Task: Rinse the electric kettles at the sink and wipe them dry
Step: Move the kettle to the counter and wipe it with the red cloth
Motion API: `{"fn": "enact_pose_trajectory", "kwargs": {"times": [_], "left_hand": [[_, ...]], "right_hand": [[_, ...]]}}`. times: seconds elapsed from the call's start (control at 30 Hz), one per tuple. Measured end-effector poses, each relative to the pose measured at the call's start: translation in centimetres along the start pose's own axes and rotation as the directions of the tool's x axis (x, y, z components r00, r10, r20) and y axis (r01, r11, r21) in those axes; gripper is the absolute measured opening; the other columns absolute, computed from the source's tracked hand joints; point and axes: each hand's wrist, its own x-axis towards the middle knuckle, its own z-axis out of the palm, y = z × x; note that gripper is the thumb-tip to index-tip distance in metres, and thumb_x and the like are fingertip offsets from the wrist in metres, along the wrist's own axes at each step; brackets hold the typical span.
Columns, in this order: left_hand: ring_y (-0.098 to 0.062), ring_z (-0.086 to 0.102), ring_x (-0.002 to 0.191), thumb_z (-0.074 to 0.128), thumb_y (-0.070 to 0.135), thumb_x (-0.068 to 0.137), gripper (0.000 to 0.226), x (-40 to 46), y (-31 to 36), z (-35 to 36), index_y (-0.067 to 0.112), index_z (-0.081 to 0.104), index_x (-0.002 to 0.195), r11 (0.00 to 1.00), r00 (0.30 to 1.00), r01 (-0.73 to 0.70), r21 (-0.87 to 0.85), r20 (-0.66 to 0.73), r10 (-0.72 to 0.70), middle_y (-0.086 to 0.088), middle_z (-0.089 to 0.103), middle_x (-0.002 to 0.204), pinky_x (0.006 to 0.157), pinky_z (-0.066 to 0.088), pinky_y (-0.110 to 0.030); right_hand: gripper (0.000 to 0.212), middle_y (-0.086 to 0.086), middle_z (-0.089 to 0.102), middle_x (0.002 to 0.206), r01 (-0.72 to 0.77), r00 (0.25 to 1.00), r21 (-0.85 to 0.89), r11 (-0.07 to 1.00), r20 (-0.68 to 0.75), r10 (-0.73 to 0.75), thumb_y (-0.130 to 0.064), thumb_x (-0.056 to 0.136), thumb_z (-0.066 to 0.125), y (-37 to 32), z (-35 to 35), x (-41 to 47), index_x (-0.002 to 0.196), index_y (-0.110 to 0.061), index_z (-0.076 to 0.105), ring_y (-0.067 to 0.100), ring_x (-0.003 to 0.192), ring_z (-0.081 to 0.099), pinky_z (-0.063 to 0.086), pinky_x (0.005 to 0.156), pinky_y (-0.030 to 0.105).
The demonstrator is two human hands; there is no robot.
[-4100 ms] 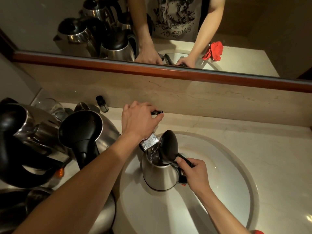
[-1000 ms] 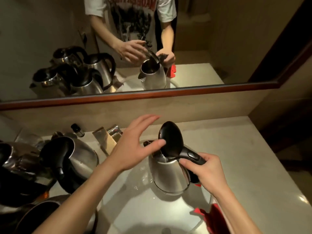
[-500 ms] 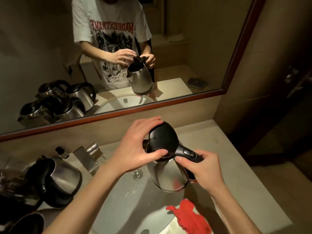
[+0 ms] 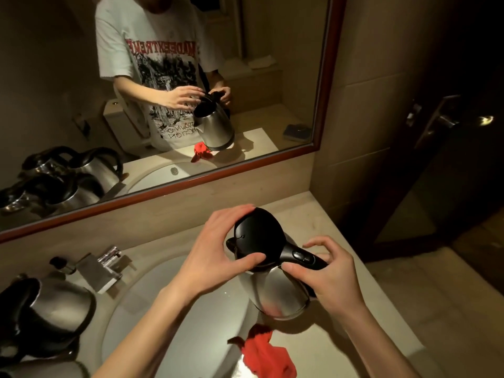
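mirrored print on a white t-shirt

the only readable lettering stands on the white t-shirt (image 4: 152, 53) reflected in the mirror (image 4: 326, 77): a red chest line, reversed, that reads roughly "madeextreme", and smaller dark reversed lettering near the hem, too distorted to make out. marks on the kettle handle (image 4: 301, 256) are too small to read.
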Motion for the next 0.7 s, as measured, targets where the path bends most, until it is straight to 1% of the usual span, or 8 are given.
{"fn": "enact_pose_trajectory", "kwargs": {"times": [0.07, 0.13, 0.23, 0.33, 0.4, 0.43, 0.53, 0.7], "left_hand": [[0.002, 0.04, 0.134, 0.075, 0.056, 0.071, 0.074, 0.4, 0.5, 0.7, 0.048, 0.044, 0.138, 1.0, 1.0, 0.003, 0.008, 0.005, -0.003, 0.04, 0.043, 0.137, 0.103, 0.03, -0.007], [0.003, 0.04, 0.133, 0.075, 0.057, 0.071, 0.074, 0.7, 0.9, 1.5, 0.048, 0.045, 0.137, 1.0, 1.0, 0.009, 0.005, 0.015, -0.009, 0.041, 0.043, 0.135, 0.103, 0.028, -0.006], [0.002, 0.04, 0.133, 0.074, 0.058, 0.071, 0.072, 1.1, 1.4, 2.9, 0.047, 0.045, 0.137, 0.999, 0.999, 0.027, -0.027, 0.024, -0.027, 0.041, 0.043, 0.135, 0.106, 0.03, -0.013], [0.001, 0.04, 0.133, 0.071, 0.061, 0.073, 0.071, 1.3, 1.9, 4.3, 0.046, 0.046, 0.138, 0.998, 0.998, 0.041, -0.056, 0.042, -0.038, 0.039, 0.042, 0.139, 0.106, 0.032, -0.018], [0.001, 0.037, 0.135, 0.069, 0.063, 0.074, 0.07, 1.3, 2.1, 5.1, 0.043, 0.049, 0.137, 0.995, 0.997, 0.061, -0.073, 0.052, -0.057, 0.033, 0.042, 0.144, 0.106, 0.032, -0.019], [0.001, 0.036, 0.136, 0.068, 0.065, 0.074, 0.069, 1.2, 2.1, 5.4, 0.042, 0.051, 0.137, 0.994, 0.996, 0.073, -0.078, 0.055, -0.069, 0.029, 0.042, 0.147, 0.107, 0.032, -0.022], [0.0, 0.032, 0.138, 0.065, 0.069, 0.075, 0.064, 0.7, 2.3, 6.3, 0.044, 0.054, 0.133, 0.993, 0.992, 0.1, -0.066, 0.078, -0.095, 0.026, 0.039, 0.15, 0.112, 0.032, -0.034], [-0.001, 0.034, 0.137, 0.057, 0.072, 0.079, 0.065, -0.2, 3.2, 7.4, 0.045, 0.049, 0.137, 0.987, 0.99, 0.13, -0.096, 0.068, -0.124, 0.022, 0.045, 0.146, 0.115, 0.033, -0.039]], "right_hand": [[0.041, 0.004, 0.077, 0.074, -0.002, 1.0, 0.004, 1.0, 0.008, 0.002, -0.017, 0.062, 0.097, -0.1, -1.2, 0.2, 0.088, -0.023, 0.066, 0.021, 0.07, 0.076, 0.062, 0.065, 0.04], [0.038, 0.002, 0.077, 0.075, -0.015, 1.0, 0.014, 1.0, 0.0, 0.015, -0.013, 0.062, 0.097, 0.0, -2.1, 0.2, 0.086, -0.021, 0.07, 0.018, 0.07, 0.075, 0.061, 0.064, 0.038], [0.032, 0.0, 0.076, 0.075, -0.028, 0.999, 0.045, 0.999, -0.024, 0.03, -0.011, 0.063, 0.097, 0.3, -3.4, 0.0, 0.081, -0.02, 0.072, 0.015, 0.069, 0.074, 0.061, 0.059, 0.036], [0.026, -0.003, 0.073, 0.068, -0.032, 0.999, 0.093, 0.995, -0.034, 0.035, -0.007, 0.066, 0.094, 0.6, -4.6, -0.4, 0.076, -0.01, 0.07, 0.008, 0.061, 0.07, 0.053, 0.051, 0.024], [0.026, -0.006, 0.069, 0.061, -0.027, 0.999, 0.112, 0.993, -0.034, 0.031, -0.004, 0.068, 0.091, 0.8, -5.2, -0.6, 0.075, -0.004, 0.067, 0.004, 0.056, 0.065, 0.048, 0.05, 0.017], [0.026, -0.007, 0.067, 0.059, -0.024, 0.999, 0.116, 0.993, -0.033, 0.028, -0.003, 0.069, 0.091, 0.9, -5.6, -0.7, 0.074, -0.003, 0.065, 0.002, 0.054, 0.063, 0.047, 0.05, 0.016], [0.026, -0.01, 0.062, 0.054, -0.019, 0.999, 0.117, 0.993, -0.031, 0.023, -0.002, 0.071, 0.089, 1.1, -6.4, -1.0, 0.071, -0.003, 0.063, 0.001, 0.051, 0.058, 0.045, 0.049, 0.015], [0.027, -0.01, 0.058, 0.051, -0.014, 0.998, 0.164, 0.986, -0.057, 0.024, -0.004, 0.074, 0.086, 0.9, -7.1, -1.6, 0.075, -0.001, 0.059, 0.003, 0.047, 0.056, 0.045, 0.04, 0.023]]}}
